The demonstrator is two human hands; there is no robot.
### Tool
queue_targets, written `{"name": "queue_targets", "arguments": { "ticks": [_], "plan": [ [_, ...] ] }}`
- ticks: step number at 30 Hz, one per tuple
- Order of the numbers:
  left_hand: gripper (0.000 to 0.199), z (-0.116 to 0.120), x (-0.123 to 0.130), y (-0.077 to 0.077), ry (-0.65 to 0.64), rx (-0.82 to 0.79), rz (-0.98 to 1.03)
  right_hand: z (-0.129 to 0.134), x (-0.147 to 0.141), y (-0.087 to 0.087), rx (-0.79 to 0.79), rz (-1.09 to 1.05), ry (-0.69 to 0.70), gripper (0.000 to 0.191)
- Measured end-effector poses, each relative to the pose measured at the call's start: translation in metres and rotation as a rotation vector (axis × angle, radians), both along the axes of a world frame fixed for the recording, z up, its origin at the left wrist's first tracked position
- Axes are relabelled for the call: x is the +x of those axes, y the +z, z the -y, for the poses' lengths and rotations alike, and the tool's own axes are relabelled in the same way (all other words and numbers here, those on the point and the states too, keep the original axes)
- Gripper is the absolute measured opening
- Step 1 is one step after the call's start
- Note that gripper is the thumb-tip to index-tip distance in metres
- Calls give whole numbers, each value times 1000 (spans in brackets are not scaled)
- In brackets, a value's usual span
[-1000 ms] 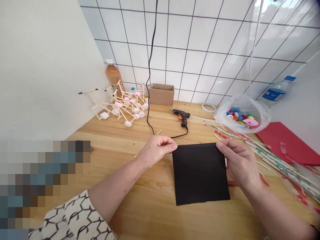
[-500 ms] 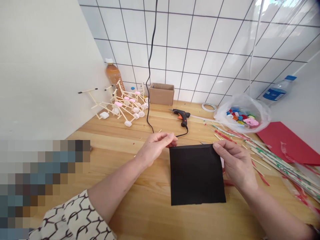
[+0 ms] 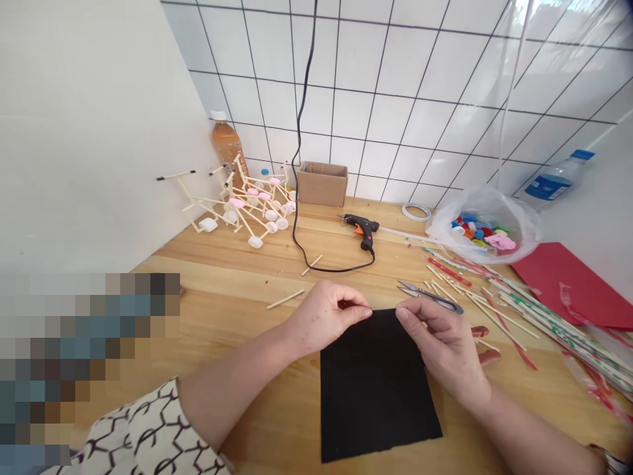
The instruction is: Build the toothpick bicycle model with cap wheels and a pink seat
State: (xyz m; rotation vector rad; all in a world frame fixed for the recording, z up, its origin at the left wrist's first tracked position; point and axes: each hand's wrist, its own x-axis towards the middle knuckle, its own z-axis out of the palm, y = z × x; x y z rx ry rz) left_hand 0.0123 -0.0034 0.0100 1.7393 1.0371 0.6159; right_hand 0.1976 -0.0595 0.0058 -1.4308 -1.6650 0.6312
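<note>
A square sheet of black paper hangs between my hands, its lower edge close to my side of the table. My left hand pinches the top edge left of its middle, thumb against fingers. At the top right part, my right hand grips the same edge between thumb and curled fingers. Just behind the right hand lie small thread snips, with several short wooden sticks around them. One loose stick rests beyond my left wrist.
A black glue gun with its cord lies mid-table. Farther left stand stick models and a tea bottle. A cardboard box sits against the tiles. At right are a bag of bottle caps, red card and wrapped sticks.
The black paper has come lower and nearer to me. My left hand has moved down and right onto its top edge; my right hand has shifted inward. The snips now show.
</note>
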Motion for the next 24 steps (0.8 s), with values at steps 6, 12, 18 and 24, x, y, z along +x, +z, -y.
{"name": "queue_targets", "arguments": {
  "ticks": [6,12,18,24],
  "plan": [
    [14,6,3,0,-28,147,1,3,-4,2,13,105,96,18],
    [14,13,5,-3,-105,408,2,2,-7,8,58,252,212,9],
    [17,16,5,-4,-153,473,-78,2,-9,5,139,334,276,24],
    [15,2,-3,2,-86,383,-79,-5,9,13,112,321,155,29]
  ]
}}
